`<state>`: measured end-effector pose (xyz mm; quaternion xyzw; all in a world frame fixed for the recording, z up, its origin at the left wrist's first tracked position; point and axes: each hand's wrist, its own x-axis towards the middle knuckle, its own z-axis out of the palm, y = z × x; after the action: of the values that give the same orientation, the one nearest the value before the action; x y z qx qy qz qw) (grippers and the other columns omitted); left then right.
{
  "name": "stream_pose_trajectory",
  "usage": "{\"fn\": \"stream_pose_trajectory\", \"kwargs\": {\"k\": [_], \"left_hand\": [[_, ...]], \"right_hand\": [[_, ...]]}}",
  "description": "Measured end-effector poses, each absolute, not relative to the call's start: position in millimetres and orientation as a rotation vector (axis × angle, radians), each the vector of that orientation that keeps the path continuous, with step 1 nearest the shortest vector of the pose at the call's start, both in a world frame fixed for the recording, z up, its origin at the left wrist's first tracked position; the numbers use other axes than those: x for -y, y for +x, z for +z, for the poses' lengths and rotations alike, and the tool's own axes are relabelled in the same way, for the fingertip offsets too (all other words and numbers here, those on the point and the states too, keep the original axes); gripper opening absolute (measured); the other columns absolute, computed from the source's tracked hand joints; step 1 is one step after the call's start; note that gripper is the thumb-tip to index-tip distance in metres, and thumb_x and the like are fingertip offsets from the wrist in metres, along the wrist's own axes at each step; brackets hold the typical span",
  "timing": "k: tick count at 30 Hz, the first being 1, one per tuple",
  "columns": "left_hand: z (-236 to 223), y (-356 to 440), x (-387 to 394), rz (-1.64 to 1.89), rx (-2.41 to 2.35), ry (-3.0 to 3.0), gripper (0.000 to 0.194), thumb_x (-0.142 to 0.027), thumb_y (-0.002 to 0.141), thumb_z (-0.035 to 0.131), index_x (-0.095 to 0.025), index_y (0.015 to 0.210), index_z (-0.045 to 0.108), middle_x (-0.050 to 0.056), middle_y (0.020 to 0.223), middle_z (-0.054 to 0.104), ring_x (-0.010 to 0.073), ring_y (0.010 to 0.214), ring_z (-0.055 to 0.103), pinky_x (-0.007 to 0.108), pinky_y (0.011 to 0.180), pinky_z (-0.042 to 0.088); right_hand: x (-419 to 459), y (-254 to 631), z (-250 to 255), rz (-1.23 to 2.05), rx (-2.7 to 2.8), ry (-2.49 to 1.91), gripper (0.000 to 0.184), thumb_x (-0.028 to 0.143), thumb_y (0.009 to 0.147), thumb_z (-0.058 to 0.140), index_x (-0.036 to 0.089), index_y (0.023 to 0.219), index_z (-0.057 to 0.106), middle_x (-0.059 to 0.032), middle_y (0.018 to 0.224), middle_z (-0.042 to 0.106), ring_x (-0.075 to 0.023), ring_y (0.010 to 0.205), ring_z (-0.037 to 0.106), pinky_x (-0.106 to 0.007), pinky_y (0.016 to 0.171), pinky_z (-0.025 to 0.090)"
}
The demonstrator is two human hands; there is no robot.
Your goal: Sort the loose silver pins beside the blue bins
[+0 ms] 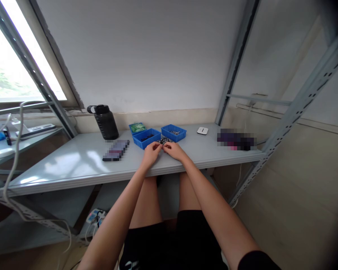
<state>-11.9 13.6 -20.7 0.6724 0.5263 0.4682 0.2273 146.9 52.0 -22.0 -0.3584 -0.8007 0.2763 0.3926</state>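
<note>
My left hand [152, 153] and my right hand [173, 150] meet fingertip to fingertip above the front half of the grey table. Both are closed in a pinch; whatever sits between the fingertips is too small to make out. Just behind them lies a pile of small black-and-white pieces [165, 141], partly hidden by the fingers. A blue bin [147, 142] with dark small parts stands behind my left hand. Beyond my right hand is a second blue bin [181, 136] holding small metallic-looking parts.
A third blue bin [133, 130] with green packets stands at the back. Left are a black water bottle [106, 123] and a blurred phone-like object [116, 150]. Right are a white square item [202, 130] and a blurred dark object [236, 140]. Metal shelf posts [236, 63] flank the table [81, 165].
</note>
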Motion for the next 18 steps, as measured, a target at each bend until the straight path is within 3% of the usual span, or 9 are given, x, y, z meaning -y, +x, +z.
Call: {"fn": "stream_pose_trajectory", "kwargs": {"k": [11,18], "left_hand": [[-19.0,-11.0,-12.4,1.244,-1.472,1.85,0.022,-0.034,0.091,0.058,-0.013,0.096,0.063,0.003,0.092,0.066,0.0155,0.08,0.064,0.034,0.073,0.054],[-14.7,-9.8,-10.2,1.271,-1.435,1.835,0.02,-0.032,0.091,0.059,-0.013,0.095,0.063,0.004,0.093,0.066,0.0159,0.082,0.064,0.035,0.075,0.054]], "right_hand": [[-55.2,146.3,-24.7,0.74,1.955,-0.847,0.027,0.039,0.091,0.044,0.019,0.083,0.061,-0.0001,0.072,0.064,-0.0135,0.068,0.058,-0.025,0.067,0.043],[-53.4,147.1,-23.1,0.751,1.999,-0.841,0.02,0.029,0.087,0.048,0.018,0.079,0.063,-0.0003,0.072,0.065,-0.013,0.066,0.057,-0.025,0.067,0.042]]}}
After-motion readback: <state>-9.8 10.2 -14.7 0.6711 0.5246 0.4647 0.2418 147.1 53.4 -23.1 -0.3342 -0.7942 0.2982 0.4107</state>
